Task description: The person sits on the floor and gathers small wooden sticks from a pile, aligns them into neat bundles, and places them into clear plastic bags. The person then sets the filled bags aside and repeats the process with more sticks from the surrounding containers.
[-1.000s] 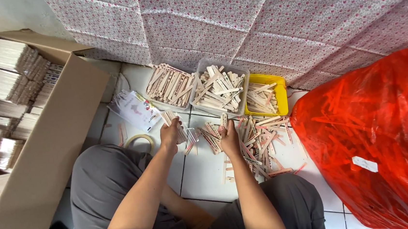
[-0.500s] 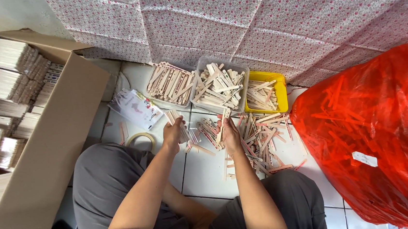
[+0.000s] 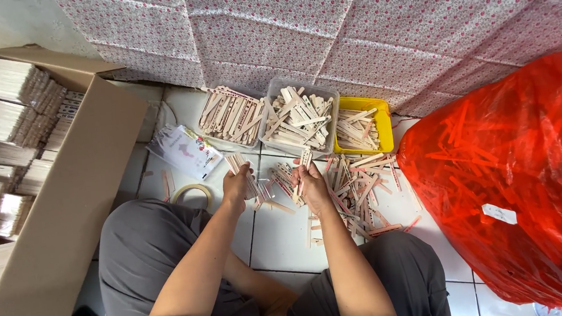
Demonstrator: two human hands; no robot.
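1. A small bundle of wooden sticks (image 3: 236, 163) is pinched in the left hand (image 3: 236, 187); a few sticks (image 3: 304, 161) are pinched in the right hand (image 3: 310, 184). A loose grip could let either fan out and drop.
2. At 3 o'clock of the hands, the loose pile (image 3: 360, 188) is spread on the tiled floor (image 3: 280, 235); it could be scattered by a brushing wrist.
3. At 12 o'clock, the clear tray (image 3: 299, 118) is heaped, so sticks could spill over its rim.
4. At 1 o'clock, the yellow tray (image 3: 381, 126) sits close beside the red bag (image 3: 516, 173) and could be nudged.

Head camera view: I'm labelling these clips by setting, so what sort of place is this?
Probably a home workshop: tiled floor, loose wooden sticks, sorting trays, and a cardboard box of bundles.
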